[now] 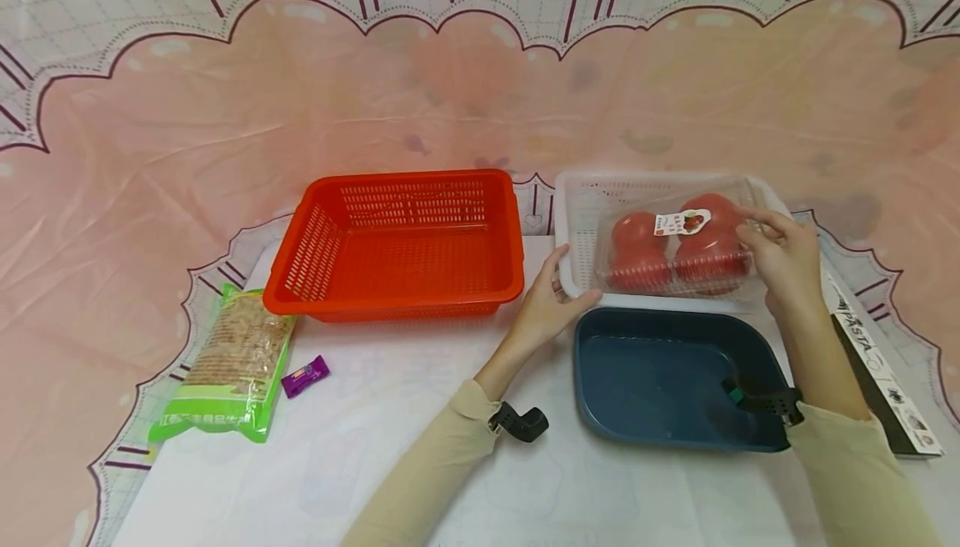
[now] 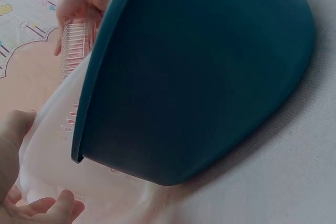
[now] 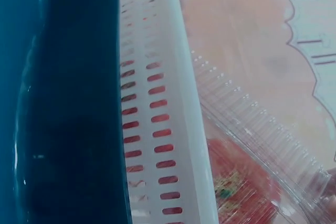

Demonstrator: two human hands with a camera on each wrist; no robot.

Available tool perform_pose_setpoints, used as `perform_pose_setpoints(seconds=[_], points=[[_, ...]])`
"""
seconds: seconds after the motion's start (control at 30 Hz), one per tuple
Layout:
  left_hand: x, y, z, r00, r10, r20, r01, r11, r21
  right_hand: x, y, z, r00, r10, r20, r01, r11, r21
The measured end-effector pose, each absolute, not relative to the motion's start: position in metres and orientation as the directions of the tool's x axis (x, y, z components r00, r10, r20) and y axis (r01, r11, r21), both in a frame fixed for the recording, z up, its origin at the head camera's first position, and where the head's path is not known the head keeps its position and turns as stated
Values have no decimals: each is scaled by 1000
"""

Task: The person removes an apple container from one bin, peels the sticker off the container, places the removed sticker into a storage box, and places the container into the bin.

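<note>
My right hand (image 1: 783, 251) grips the right end of a clear plastic box of tomatoes (image 1: 712, 255), which has a white label on top. The box sits tilted within the white basket (image 1: 581, 259) at the back right. In the right wrist view the ridged edge of the clear box (image 3: 262, 124) rises past the basket's rim. At the basket's front left corner, my left hand (image 1: 543, 305) holds on, thumb along the front and fingers at the left side. A dark blue basin (image 1: 667, 380) stands just in front of the basket, below my right forearm.
Left of the white basket stands a red basket (image 1: 405, 280). A green-edged bag of brownish food (image 1: 232, 363) and a small purple packet (image 1: 305, 376) lie on the left. At the far right is a black and white pasta box (image 1: 885, 372), partly behind my right arm.
</note>
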State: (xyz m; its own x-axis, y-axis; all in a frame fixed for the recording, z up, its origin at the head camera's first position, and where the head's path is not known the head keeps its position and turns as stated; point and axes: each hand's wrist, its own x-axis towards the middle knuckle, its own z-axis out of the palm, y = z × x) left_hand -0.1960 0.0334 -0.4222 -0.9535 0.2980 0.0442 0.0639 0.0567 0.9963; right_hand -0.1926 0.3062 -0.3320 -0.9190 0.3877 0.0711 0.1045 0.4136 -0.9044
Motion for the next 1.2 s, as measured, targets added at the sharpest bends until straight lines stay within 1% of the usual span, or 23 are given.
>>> perform_pose_setpoints(seconds=[0.17, 0.33, 0.47, 0.57, 0.73, 0.87, 1.0, 1.2], points=[[-197, 32, -423, -953, 300, 47, 69, 62, 996, -192, 304, -333, -906, 418, 65, 98, 358, -929], [-197, 31, -423, -953, 299, 40, 63, 67, 996, -189, 303, -334, -890, 454, 35, 82, 235, -969], [-197, 31, -423, -955, 293, 37, 59, 66, 996, -186, 302, -334, -861, 508, 33, 7, 76, -997], [-196, 32, -423, -956, 291, 30, 53, 69, 996, -184, 301, -335, -837, 547, 37, -62, -27, -998], [-195, 32, -421, -956, 294, 17, 45, 90, 995, -182, 298, -338, -789, 614, 36, -143, -127, -982], [-195, 32, -421, -955, 296, 13, 45, 102, 994, -182, 298, -340, -777, 630, 2, -166, -202, -965], [-195, 32, -421, -954, 300, 12, 43, 96, 994, -181, 298, -341, -768, 640, -16, -176, -234, -956], [-195, 31, -420, -957, 291, 8, 42, 111, 993, -181, 297, -339, -763, 646, 28, -221, -220, -950]])
